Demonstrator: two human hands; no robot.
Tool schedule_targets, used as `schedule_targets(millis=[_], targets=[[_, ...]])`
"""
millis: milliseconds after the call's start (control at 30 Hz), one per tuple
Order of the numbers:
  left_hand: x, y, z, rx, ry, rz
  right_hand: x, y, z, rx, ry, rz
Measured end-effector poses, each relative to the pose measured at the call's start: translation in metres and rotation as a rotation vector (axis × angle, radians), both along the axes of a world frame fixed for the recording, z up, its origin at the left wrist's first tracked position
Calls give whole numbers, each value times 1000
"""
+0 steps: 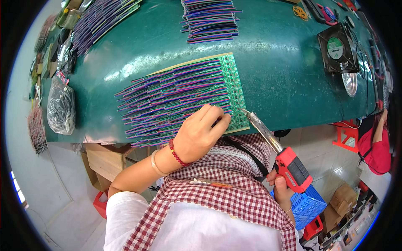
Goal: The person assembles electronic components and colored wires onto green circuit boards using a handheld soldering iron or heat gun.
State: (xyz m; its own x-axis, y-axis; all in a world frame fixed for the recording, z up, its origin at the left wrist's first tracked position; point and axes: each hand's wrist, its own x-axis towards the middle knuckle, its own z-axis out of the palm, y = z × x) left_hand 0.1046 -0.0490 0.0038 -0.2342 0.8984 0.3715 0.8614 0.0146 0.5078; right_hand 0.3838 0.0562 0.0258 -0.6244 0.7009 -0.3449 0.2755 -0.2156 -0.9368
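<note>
A panel of small green circuit boards (235,88) lies on the table, with rows of multicoloured wires (176,92) running left from it. Over the near part of the panel, my left hand (204,127) is closed in a pinch on a wire at the boards' edge; its fingertips are partly hidden. My right hand (282,189) grips a red and black soldering iron (293,169) by its handle. The iron's metal tip points up and left, at the right edge of the panel close to my left fingers. Whether the tip touches a board I cannot tell.
On the green table (276,75) are a wire bundle (210,21) at the far middle and wired panels (104,21) at far left. A clear bag (61,106) sits at the left edge. A black fan (338,48) stands right, beside a round metal dish (349,83). A blue basket (307,205) is below.
</note>
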Motion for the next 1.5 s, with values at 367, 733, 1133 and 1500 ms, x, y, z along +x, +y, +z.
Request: schedule_targets(millis=[367, 733, 1133, 1500], targets=[[0, 0, 3, -33, 0, -9, 9, 0, -9, 71, -33, 49], [-2, 0, 4, -44, -21, -31, 12, 1, -11, 89, -85, 81], [-3, 1, 4, -22, -29, -34, 17, 0, -14, 102, -93, 76], [0, 1, 4, -44, 1, -39, 21, 0, -17, 109, -96, 97]])
